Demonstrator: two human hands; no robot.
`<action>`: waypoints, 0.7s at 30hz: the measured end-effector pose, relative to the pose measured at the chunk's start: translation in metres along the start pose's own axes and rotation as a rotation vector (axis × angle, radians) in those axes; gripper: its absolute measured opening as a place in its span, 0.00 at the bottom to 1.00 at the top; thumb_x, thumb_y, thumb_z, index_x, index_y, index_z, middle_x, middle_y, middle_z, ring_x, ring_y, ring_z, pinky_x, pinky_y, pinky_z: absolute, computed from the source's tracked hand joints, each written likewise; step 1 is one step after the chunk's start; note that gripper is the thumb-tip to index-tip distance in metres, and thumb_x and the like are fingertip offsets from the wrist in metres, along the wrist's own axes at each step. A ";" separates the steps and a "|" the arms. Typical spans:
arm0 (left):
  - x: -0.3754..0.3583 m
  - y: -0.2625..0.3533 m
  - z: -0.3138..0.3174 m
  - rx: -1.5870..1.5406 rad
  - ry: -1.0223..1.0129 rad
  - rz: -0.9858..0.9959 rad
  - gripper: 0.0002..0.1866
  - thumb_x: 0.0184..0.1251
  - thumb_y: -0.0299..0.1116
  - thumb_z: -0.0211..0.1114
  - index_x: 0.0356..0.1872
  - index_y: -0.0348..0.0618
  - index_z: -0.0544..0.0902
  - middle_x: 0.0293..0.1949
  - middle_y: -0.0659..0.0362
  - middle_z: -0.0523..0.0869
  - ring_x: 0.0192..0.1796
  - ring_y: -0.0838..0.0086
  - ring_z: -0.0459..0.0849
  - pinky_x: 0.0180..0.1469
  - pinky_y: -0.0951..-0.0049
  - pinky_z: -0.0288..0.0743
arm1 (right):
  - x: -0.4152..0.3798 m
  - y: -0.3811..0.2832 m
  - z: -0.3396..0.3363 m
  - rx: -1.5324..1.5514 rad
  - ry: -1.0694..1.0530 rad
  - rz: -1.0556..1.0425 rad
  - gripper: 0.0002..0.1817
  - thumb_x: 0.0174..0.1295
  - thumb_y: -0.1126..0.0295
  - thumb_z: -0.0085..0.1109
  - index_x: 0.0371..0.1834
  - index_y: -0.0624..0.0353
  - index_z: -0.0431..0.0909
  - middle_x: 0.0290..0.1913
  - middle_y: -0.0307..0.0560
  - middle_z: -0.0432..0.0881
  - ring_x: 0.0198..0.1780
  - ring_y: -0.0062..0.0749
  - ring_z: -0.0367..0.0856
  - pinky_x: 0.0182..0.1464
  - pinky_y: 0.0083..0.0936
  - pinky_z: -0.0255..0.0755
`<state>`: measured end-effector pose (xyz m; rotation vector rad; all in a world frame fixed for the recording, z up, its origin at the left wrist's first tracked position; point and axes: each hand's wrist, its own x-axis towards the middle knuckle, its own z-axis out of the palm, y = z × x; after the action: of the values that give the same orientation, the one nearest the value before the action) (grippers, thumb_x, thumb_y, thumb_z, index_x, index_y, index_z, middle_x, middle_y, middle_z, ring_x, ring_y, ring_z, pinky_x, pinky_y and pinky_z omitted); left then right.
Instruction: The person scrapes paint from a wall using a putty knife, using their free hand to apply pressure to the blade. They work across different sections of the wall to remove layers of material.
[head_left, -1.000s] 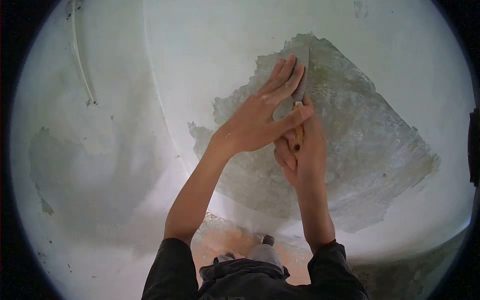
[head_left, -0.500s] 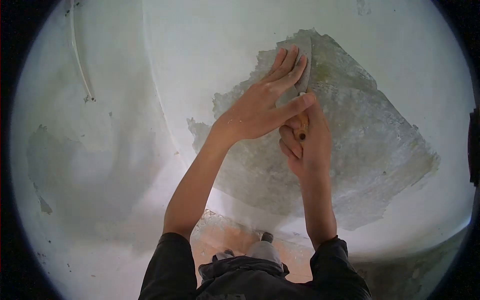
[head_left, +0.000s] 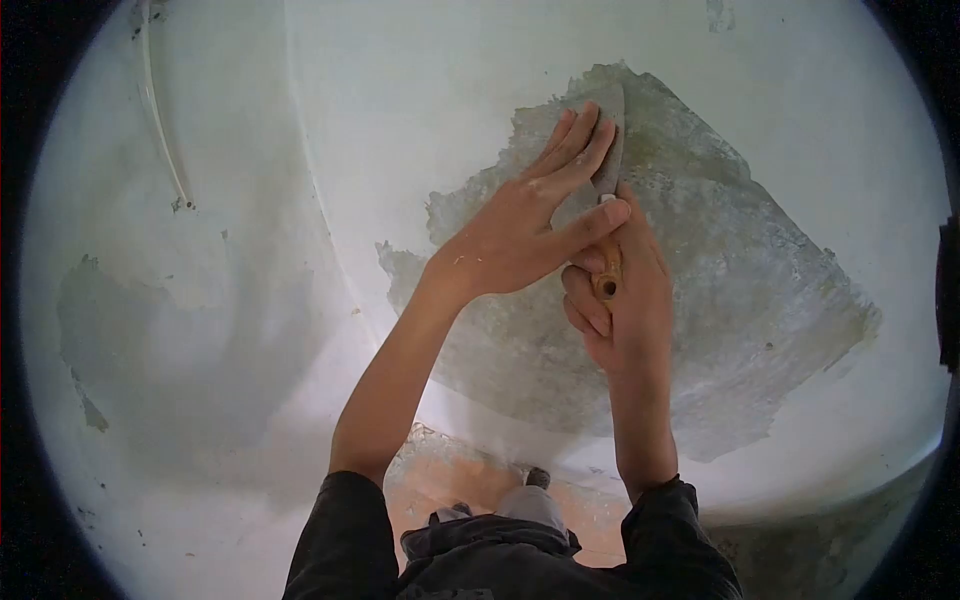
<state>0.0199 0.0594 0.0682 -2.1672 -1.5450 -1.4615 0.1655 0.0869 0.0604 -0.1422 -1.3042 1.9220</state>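
Observation:
My right hand (head_left: 632, 285) is wrapped around the wooden handle (head_left: 607, 262) of a putty knife. The knife's grey metal blade (head_left: 613, 160) points up the wall, against the upper part of a bare grey patch (head_left: 740, 270). Flat on the blade lie the outstretched fingers of my left hand (head_left: 535, 205), its thumb reaching across to the handle and my right hand. Part of the blade and its left edge are hidden beneath those fingers. Around the patch, the pale wall coating (head_left: 400, 110) ends in a ragged edge.
At upper left, a thin pale cable (head_left: 157, 115) hangs along the wall. Left of a wall corner line is a second greyish patch (head_left: 170, 340). Below, my feet stand on a reddish, dusty floor (head_left: 470, 482); a dark object (head_left: 950, 295) shows at the far right edge.
Both hands and the putty knife have shifted slightly down the wall, the right hand also a little rightward. The grip stays the same.

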 end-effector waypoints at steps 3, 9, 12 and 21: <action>-0.003 0.000 0.001 -0.065 -0.021 -0.018 0.43 0.72 0.62 0.51 0.76 0.42 0.56 0.79 0.48 0.49 0.81 0.58 0.41 0.78 0.57 0.48 | -0.002 0.003 0.001 0.032 0.035 0.018 0.25 0.76 0.61 0.41 0.72 0.58 0.57 0.24 0.36 0.67 0.11 0.14 0.57 0.12 0.15 0.48; -0.003 0.002 0.003 0.031 0.032 -0.015 0.44 0.72 0.63 0.50 0.76 0.38 0.55 0.79 0.48 0.48 0.81 0.58 0.40 0.78 0.57 0.47 | 0.006 0.006 -0.003 -0.004 -0.041 -0.051 0.22 0.76 0.60 0.42 0.67 0.61 0.63 0.24 0.35 0.67 0.11 0.14 0.57 0.11 0.15 0.50; 0.001 0.002 -0.001 -0.097 0.003 -0.005 0.44 0.72 0.62 0.50 0.76 0.37 0.56 0.79 0.48 0.48 0.81 0.57 0.40 0.78 0.58 0.47 | 0.005 0.002 0.002 -0.090 0.069 -0.019 0.21 0.77 0.59 0.41 0.66 0.60 0.64 0.23 0.35 0.66 0.11 0.14 0.56 0.11 0.15 0.49; 0.000 0.002 0.003 -0.006 0.010 0.012 0.43 0.73 0.62 0.49 0.76 0.37 0.56 0.78 0.47 0.49 0.81 0.57 0.42 0.78 0.58 0.47 | 0.004 0.006 -0.003 0.022 0.036 -0.023 0.14 0.77 0.59 0.40 0.51 0.57 0.68 0.23 0.35 0.66 0.12 0.14 0.57 0.11 0.15 0.49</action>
<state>0.0230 0.0600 0.0676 -2.1654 -1.5238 -1.4735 0.1613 0.0907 0.0553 -0.1495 -1.2559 1.9052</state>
